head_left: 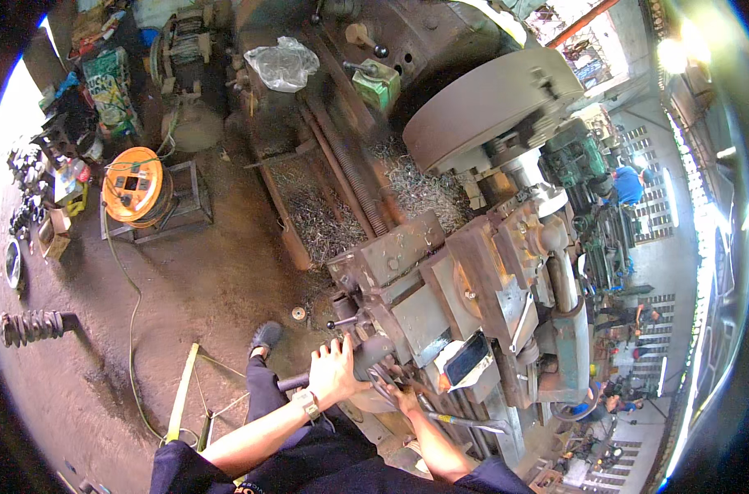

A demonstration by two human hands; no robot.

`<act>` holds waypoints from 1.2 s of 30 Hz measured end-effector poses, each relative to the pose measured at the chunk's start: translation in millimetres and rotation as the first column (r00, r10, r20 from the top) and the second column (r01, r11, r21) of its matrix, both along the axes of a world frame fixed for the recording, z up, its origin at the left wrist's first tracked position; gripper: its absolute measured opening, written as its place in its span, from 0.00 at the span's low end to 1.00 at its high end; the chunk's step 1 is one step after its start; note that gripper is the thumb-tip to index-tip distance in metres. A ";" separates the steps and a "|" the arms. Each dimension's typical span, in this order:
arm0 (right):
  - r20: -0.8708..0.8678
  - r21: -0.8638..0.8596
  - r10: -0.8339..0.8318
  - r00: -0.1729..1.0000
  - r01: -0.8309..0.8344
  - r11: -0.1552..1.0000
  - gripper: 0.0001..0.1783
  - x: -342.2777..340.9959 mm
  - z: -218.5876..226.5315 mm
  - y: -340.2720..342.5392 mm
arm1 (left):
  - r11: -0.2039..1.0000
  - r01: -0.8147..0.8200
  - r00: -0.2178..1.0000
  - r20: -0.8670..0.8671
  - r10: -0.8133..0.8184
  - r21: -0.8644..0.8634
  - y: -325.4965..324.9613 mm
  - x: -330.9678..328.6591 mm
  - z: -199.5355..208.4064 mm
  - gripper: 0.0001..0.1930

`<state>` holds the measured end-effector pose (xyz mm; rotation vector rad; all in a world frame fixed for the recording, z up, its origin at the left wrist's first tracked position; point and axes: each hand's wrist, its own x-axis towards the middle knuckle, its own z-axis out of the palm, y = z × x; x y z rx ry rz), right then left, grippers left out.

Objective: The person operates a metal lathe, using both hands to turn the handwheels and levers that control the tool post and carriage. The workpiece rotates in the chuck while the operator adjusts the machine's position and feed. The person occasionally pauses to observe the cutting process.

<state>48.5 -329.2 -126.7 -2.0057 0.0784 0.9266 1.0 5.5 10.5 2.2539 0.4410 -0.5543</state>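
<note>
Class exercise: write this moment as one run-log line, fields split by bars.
left hand: by grey cylinder | right hand: at dark wheel | phone: on lathe | orange reel: left of lathe

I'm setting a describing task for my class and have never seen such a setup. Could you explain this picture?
No robot here: a person wears the camera on the head, looking down, and its wide lens bends straight edges. The big machine appears to be a lathe, with a large disc at the upper right. The left hand, with a watch on its wrist, and the right hand are both at what looks like a handwheel; their exact grip is partly hidden. On the machine lie a phone and what looks like a wrench. Metal chips lie lower down in it, and an orange reel is off to the left.
</note>
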 end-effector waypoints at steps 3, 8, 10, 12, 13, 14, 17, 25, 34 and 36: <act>-0.033 -0.021 0.016 0.999 -0.017 1.000 0.43 -1.4 0.8 -2.1 | 1.000 0.020 1.000 -0.016 -0.021 -0.002 0.8 1.6 -0.6 0.61; -0.170 0.143 -0.159 0.973 0.184 0.972 0.40 -7.0 -21.9 -15.3 | 1.000 -0.002 1.000 0.008 0.003 -0.005 -0.1 2.8 -1.6 0.60; -0.067 0.112 -0.091 0.994 0.098 0.989 0.28 -7.4 -25.7 -16.5 | 1.000 0.006 1.000 0.005 -0.006 -0.011 -0.2 3.4 -2.7 0.60; -0.028 0.125 -0.063 0.998 0.066 0.990 0.25 -7.0 -21.7 -13.2 | 1.000 0.001 1.000 0.011 -0.001 -0.005 -0.6 4.0 -2.6 0.59; -0.040 0.158 -0.069 0.997 0.074 0.985 0.28 -6.5 -15.7 -11.9 | 1.000 0.001 1.000 0.011 -0.001 -0.004 -0.9 4.5 -2.2 0.59; -0.042 0.195 -0.069 0.997 0.076 0.978 0.30 -6.2 -10.4 -8.8 | 1.000 0.002 1.000 0.012 -0.002 -0.001 -1.0 4.9 -1.3 0.59; -0.036 0.138 -0.076 0.996 0.081 0.987 0.32 -5.3 -0.2 -2.8 | 1.000 0.003 1.000 0.023 -0.004 0.011 -2.0 6.5 2.2 0.59; 0.062 -0.052 -0.019 0.998 0.022 0.998 0.36 -20.9 -62.9 -37.5 | 0.997 0.052 0.998 0.033 -0.054 0.059 -7.7 8.0 -0.2 0.59; -0.063 -0.299 0.171 0.983 -0.182 0.937 0.47 -7.4 -27.4 -31.7 | 0.997 0.041 0.998 0.042 -0.044 0.068 -11.9 6.5 -5.1 0.61; -0.113 -0.380 0.172 0.979 -0.202 0.903 0.48 -4.2 -14.5 -25.8 | 0.998 0.034 0.999 0.040 -0.036 0.059 -12.7 6.7 -4.1 0.60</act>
